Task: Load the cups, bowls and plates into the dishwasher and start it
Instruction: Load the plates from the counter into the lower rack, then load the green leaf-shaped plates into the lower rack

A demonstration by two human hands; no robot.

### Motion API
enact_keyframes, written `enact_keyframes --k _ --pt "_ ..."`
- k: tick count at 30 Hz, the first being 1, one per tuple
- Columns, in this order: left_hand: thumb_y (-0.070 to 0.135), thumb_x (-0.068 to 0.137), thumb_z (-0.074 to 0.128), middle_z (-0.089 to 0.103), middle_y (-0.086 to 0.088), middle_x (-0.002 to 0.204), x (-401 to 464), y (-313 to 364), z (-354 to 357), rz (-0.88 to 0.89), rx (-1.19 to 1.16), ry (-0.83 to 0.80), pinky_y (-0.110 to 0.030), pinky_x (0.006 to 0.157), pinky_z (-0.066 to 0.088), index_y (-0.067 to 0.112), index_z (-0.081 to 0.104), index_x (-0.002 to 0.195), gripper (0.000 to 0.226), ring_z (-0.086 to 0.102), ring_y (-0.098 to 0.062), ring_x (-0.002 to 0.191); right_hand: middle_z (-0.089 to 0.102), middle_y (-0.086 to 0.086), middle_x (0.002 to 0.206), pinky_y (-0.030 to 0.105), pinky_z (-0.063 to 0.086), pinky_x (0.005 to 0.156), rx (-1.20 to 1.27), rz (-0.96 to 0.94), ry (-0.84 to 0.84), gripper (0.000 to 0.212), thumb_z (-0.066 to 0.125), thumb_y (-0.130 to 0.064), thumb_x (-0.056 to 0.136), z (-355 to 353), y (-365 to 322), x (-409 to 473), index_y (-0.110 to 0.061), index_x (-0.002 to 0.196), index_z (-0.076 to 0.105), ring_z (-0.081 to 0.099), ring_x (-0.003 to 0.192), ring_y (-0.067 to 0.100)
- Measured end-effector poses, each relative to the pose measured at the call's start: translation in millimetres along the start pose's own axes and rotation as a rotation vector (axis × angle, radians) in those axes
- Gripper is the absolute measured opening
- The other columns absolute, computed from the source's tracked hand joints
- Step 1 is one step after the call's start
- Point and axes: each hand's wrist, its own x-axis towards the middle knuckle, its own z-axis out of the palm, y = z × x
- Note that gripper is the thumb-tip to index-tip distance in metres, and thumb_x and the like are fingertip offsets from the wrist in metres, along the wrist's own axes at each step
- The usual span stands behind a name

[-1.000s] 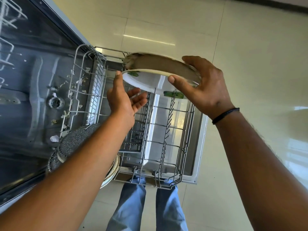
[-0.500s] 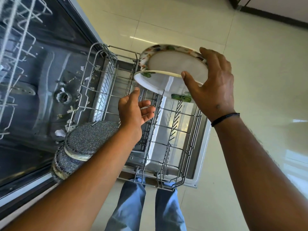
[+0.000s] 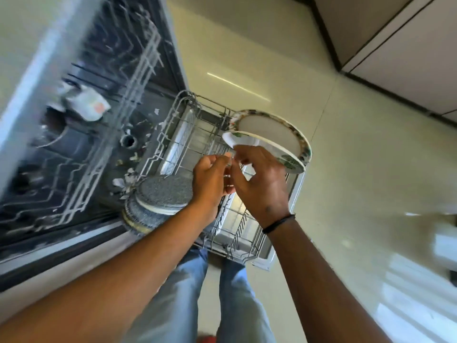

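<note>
Two patterned plates [image 3: 272, 134] stand on edge in the pulled-out lower rack [image 3: 188, 134] of an open dishwasher [image 3: 103, 134].

Speckled grey plates [image 3: 160, 194] sit stacked at the rack's near-left corner, partly behind the left forearm; a cup [image 3: 85, 105] lies blurred in the upper rack [image 3: 123, 82]. The right hand [image 3: 259, 184] curls beside the nearer plate's lower rim, but blur hides whether it grasps it. The left hand [image 3: 210, 177], fingers bent, meets the right over the wire tines; what it holds, if anything, cannot be told. Scraps litter the tub floor.
</note>
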Motion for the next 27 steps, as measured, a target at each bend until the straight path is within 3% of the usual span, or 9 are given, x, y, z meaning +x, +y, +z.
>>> enact_keyframes --k 3,6,10,12,16,20,27 --pt "0.018 0.100 0.056 0.073 -0.015 0.085 -47 31 -24 0.034 0.022 -0.043 -0.029 0.053 0.050 0.010 0.061 0.100 0.010 0.066 -0.021 0.068 0.072 -0.001 0.089 0.038 0.059 0.068 0.085 0.028 -0.066 0.024 0.067 -0.016 0.088 -25 -56 -5 -0.012 0.111 0.071 0.068 0.074 0.013" --pt "0.015 0.098 0.058 0.064 -0.009 0.069 -97 61 -60 0.048 0.042 -0.050 -0.030 0.054 0.045 0.006 0.060 0.097 0.009 0.060 -0.019 0.054 0.069 -0.008 0.081 0.031 0.058 0.067 0.158 0.057 -0.113 0.021 0.069 -0.013 0.087 -50 -110 -16 -0.013 0.108 0.073 0.064 0.069 0.006" --pt "0.019 0.100 0.059 0.066 -0.009 0.075 -158 92 -108 0.063 0.012 0.039 -0.028 0.052 0.047 0.001 0.060 0.110 0.021 0.060 -0.018 0.054 0.054 -0.018 0.059 0.010 0.039 0.057 0.281 0.145 -0.189 0.013 0.069 -0.007 0.089 -86 -179 -36 -0.010 0.101 0.074 0.051 0.057 0.001" --pt "0.020 0.100 0.059 0.067 -0.007 0.073 -183 103 -123 0.089 -0.033 0.099 -0.028 0.053 0.049 0.004 0.062 0.107 0.017 0.061 -0.017 0.053 0.056 -0.018 0.059 0.013 0.041 0.057 0.308 0.124 -0.251 0.010 0.069 -0.010 0.091 -102 -199 -44 -0.012 0.099 0.075 0.050 0.056 0.001" --pt "0.018 0.099 0.060 0.067 -0.006 0.072 -221 111 -138 0.166 -0.150 0.180 -0.027 0.055 0.051 0.010 0.065 0.095 0.009 0.063 -0.016 0.051 0.071 -0.006 0.076 0.029 0.057 0.068 0.307 0.051 -0.348 0.007 0.070 -0.021 0.091 -125 -222 -47 -0.021 0.095 0.075 0.067 0.071 0.011" --pt "0.018 0.099 0.062 0.068 -0.006 0.072 -253 111 -143 0.210 -0.252 0.252 -0.027 0.053 0.051 0.010 0.063 0.091 0.011 0.062 -0.015 0.049 0.073 -0.004 0.080 0.039 0.060 0.075 0.339 -0.012 -0.404 0.008 0.069 -0.025 0.091 -132 -240 -42 -0.023 0.095 0.075 0.070 0.076 0.016" --pt "0.017 0.099 0.061 0.068 -0.009 0.075 -319 95 -185 0.293 -0.440 0.441 -0.025 0.049 0.052 0.007 0.063 0.094 0.011 0.062 -0.019 0.054 0.073 0.000 0.080 0.033 0.059 0.073 0.368 -0.201 -0.644 0.009 0.069 -0.019 0.093 -96 -290 -59 -0.013 0.094 0.075 0.068 0.075 0.013"
